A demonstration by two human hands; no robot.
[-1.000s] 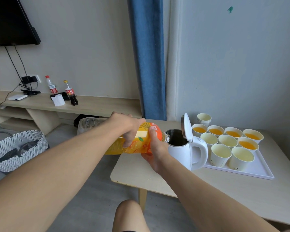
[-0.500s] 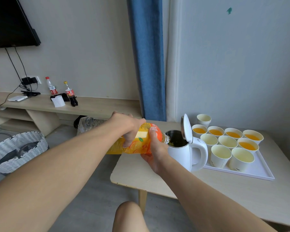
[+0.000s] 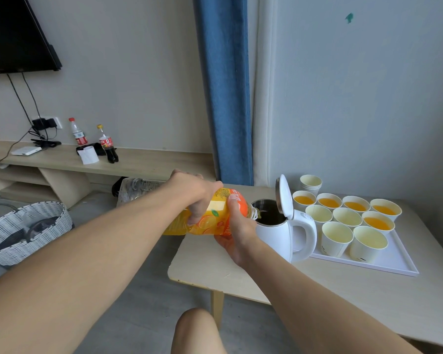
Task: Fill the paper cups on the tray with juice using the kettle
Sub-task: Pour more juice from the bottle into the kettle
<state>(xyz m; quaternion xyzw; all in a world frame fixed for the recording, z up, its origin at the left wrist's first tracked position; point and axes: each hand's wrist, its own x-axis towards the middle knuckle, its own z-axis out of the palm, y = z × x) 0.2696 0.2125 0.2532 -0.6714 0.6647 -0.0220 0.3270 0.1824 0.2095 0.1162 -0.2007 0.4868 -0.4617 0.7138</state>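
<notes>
The kettle (image 3: 274, 238), white with its lid (image 3: 284, 198) flipped upright, stands on the tabletop (image 3: 343, 297) just left of the white tray (image 3: 397, 263), its handle turned toward the cups. A juice bottle (image 3: 215, 217) with an orange label lies nearly level in the air to the left of it, the uncapped mouth at the kettle's open rim, where a bit of yellow liquid shows. The left hand (image 3: 195, 194) grips the bottle from above around its middle, fingers curled down over the near side. The right hand (image 3: 238, 232) holds it from underneath near the shoulder, thumb pressed up against the label. On the tray the paper cups (image 3: 336, 238) stand in three close rows: the four at the back and one at the right end of the middle row hold orange juice, while the other four look empty. A short stack of spare cups (image 3: 310, 183) sits on the tabletop behind the tray, near the wall. A woven basket (image 3: 23, 233) rests on the floor off to the left.
</notes>
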